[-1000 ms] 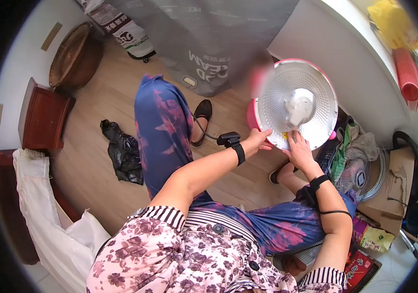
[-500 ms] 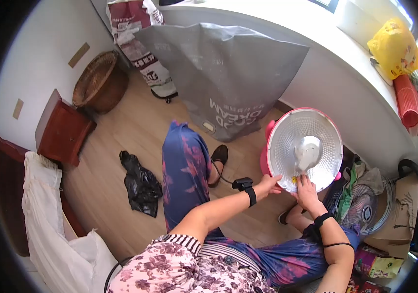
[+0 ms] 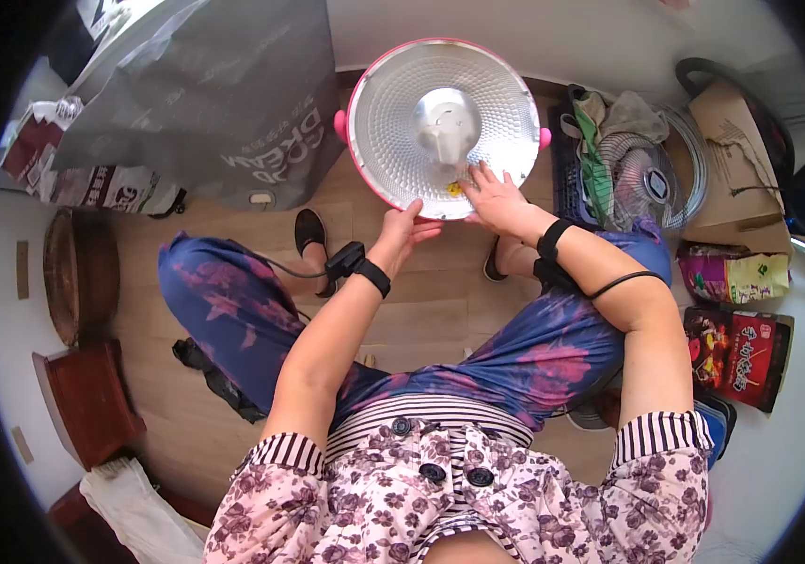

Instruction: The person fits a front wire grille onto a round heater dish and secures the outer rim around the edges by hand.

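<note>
A round dish heater [image 3: 388, 127] with a silver dimpled reflector, a pink rim and pink side knobs faces up at me beyond my knees. At its middle sits a shiny metal cap [image 3: 448, 117], and no wire guard covers the front. My left hand [image 3: 404, 231] is at the lower rim, its thumb on the edge and its fingers beneath. Over the lower right rim lies my right hand [image 3: 498, 201], fingers spread on the reflector beside a small yellow sticker [image 3: 454, 189]. What supports the heater from below is hidden.
A large grey bag [image 3: 205, 113] stands at left. A fan guard [image 3: 642, 183], cardboard [image 3: 736, 160] and a red package [image 3: 750, 352] lie at right. A basket [image 3: 83, 277], a dark red wooden piece [image 3: 92, 399] and a black plastic bag [image 3: 214, 376] are on the left floor.
My view has swung to the right, so the heater appears further left and higher. My left hand stays at the rim; my right fingers have spread on the reflector.
</note>
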`<state>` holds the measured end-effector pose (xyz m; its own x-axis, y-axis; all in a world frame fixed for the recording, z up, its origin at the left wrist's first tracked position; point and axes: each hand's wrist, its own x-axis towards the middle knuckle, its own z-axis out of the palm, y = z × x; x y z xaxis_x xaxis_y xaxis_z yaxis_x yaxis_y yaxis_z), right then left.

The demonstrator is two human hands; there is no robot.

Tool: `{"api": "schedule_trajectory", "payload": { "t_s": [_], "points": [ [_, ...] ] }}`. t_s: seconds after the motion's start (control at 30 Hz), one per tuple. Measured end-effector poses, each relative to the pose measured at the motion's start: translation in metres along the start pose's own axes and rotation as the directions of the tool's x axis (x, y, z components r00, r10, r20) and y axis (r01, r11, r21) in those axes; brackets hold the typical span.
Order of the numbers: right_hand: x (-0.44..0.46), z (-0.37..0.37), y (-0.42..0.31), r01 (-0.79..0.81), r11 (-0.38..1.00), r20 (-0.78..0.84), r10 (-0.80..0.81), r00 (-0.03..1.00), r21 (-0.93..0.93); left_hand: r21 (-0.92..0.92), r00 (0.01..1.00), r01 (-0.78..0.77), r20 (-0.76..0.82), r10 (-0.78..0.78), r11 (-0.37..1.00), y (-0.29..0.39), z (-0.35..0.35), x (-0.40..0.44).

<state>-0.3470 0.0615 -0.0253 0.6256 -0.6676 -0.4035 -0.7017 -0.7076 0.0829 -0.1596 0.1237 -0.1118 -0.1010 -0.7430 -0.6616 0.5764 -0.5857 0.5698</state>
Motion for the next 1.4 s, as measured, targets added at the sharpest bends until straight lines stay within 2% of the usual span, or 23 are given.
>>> {"api": "schedule_trajectory", "payload": {
  "t_s": [0.17,0.3,0.57,0.67,0.77,0.87,1.0,1.13,1.23,1.37,1.4],
  "points": [
    [0.0,0.002,-0.002,-0.01,1.0,0.016,0.01,1.0,0.025,0.051,1.0,-0.004,0.008,0.004,0.999,0.003,0.002,-0.004],
    [-0.001,0.009,0.0,0.015,0.998,-0.042,-0.012,0.999,0.057,0.07,1.0,-0.018,-0.001,0.018,0.997,0.002,0.001,-0.005],
    [0.0,0.012,0.002,0.011,0.997,-0.045,-0.008,0.999,0.079,0.002,1.0,-0.026,-0.008,0.026,1.0,-0.003,-0.005,-0.003],
    [-0.002,0.005,0.004,0.013,0.996,-0.121,-0.002,0.993,0.092,0.041,0.994,-0.076,-0.075,0.079,0.996,0.0,-0.004,-0.008],
    [0.004,-0.001,0.018,-0.001,0.983,-0.256,0.048,0.966,0.184,0.11,0.987,-0.135,-0.077,0.143,0.985,0.003,-0.005,-0.012],
    [0.004,-0.011,0.03,-0.055,0.943,-0.405,0.194,0.894,0.33,0.116,0.977,-0.167,-0.111,0.18,0.979,0.004,-0.002,-0.015],
    [0.002,-0.03,0.046,-0.238,0.783,-0.388,0.518,0.762,0.575,0.12,0.98,-0.15,-0.113,0.164,0.981,0.003,-0.003,-0.012],
    [-0.002,-0.028,0.069,-0.396,0.66,-0.33,0.699,0.634,0.639,0.137,0.974,-0.158,-0.14,0.177,0.978,0.003,0.004,-0.015],
    [-0.009,-0.025,0.08,-0.495,0.513,-0.256,0.829,0.497,0.701,0.178,0.973,-0.14,-0.159,0.169,0.974,0.005,0.004,-0.015],
    [-0.008,-0.003,0.095,-0.602,0.269,-0.053,0.935,0.351,0.751,0.219,0.966,-0.149,-0.176,0.189,0.964,0.003,0.004,-0.014],
    [-0.009,-0.002,0.097,-0.633,0.188,0.05,0.94,0.338,0.751,0.226,0.964,-0.161,-0.174,0.202,0.961,0.002,0.004,-0.012]
  ]
}}
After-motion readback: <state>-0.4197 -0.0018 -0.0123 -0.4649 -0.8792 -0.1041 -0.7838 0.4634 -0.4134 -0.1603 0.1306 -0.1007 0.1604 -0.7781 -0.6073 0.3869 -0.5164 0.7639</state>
